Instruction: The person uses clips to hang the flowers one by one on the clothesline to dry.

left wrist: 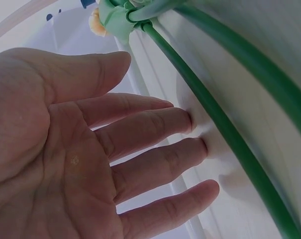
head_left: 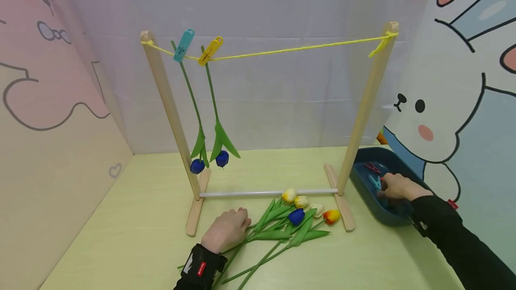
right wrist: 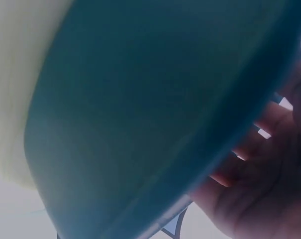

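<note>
- 2 blue tulips (head_left: pixel 209 159) hang clipped to the yellow string (head_left: pixel 294 49), at 10 o'clock from the loose tulips (head_left: pixel 296 214).
- 5 loose tulips lie unhung on the table (head_left: pixel 133 218).
- Left hand (head_left: pixel 226 229): flat, fingers straight, resting on the stems.
- Right hand (head_left: pixel 397 186): inside the blue tray (head_left: pixel 363 182) among clothespins (head_left: pixel 375 181); grip cannot be determined.

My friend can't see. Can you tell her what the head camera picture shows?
A left hand rests on loose artificial tulips on a pale green table, while the right hand reaches into a dark blue tray. Two blue tulips hang from a yarn line.
</note>
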Motion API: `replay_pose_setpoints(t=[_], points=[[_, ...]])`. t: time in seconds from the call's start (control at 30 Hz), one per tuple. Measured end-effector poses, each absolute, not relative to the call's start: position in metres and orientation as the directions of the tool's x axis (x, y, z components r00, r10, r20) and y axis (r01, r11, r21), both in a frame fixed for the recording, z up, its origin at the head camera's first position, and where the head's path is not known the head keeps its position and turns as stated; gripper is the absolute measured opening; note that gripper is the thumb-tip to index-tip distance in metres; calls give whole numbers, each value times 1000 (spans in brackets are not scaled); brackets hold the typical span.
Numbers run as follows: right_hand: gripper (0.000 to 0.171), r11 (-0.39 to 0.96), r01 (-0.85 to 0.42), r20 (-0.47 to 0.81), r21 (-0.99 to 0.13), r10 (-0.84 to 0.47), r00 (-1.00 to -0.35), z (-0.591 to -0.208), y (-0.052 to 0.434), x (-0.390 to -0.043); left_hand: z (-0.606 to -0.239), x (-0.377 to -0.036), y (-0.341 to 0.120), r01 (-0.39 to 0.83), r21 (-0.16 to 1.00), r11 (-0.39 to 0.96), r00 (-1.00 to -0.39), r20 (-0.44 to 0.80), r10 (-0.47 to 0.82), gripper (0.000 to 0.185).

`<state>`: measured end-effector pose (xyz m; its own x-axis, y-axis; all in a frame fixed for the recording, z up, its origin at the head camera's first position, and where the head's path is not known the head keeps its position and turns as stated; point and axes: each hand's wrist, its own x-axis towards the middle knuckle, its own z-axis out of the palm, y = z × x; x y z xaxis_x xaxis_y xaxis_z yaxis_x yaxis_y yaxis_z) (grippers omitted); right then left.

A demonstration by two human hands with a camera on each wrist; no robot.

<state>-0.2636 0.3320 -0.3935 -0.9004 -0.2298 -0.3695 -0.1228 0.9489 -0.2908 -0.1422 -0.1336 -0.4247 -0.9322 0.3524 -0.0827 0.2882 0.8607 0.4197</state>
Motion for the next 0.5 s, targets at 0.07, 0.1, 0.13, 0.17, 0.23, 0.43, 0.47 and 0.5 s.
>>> replay_pose_setpoints(t=[0.07, 0.1, 0.13, 0.17, 0.23, 0.43, 0.47, 0.5], points=[[25, 951, -97, -346, -293, -200, -917, -394, 333, -262, -425, -142, -133, 292, 418, 860, -932, -79, 355, 27], [26, 951, -86, -335, -298, -188, -923, -394, 334, -262, -425, -142, -133, 294, 418, 860, -932, -76, 356, 27], [27, 950, -81, -325, -303, -183, -928, -393, 334, -261, -425, -142, -133, 295, 417, 859, -931, -74, 356, 27], [28, 947, -76, -315, -312, -178, -932, -393, 335, -260, -425, -142, -133, 296, 418, 859, -931, -72, 357, 27], [27, 942, -78, -290, -326, -178, -940, -390, 337, -259, -426, -143, -133, 299, 416, 859, -931, -69, 358, 27], [29, 914, -118, -145, -388, -187, -972, -379, 342, -252, -426, -143, -132, 289, 412, 864, -933, -80, 350, 26], [31, 904, -125, -106, -409, -183, -977, -379, 343, -251, -425, -143, -132, 286, 413, 865, -934, -83, 348, 26], [32, 893, -126, -69, -431, -172, -983, -379, 344, -250, -425, -143, -132, 281, 416, 865, -934, -88, 345, 26]])
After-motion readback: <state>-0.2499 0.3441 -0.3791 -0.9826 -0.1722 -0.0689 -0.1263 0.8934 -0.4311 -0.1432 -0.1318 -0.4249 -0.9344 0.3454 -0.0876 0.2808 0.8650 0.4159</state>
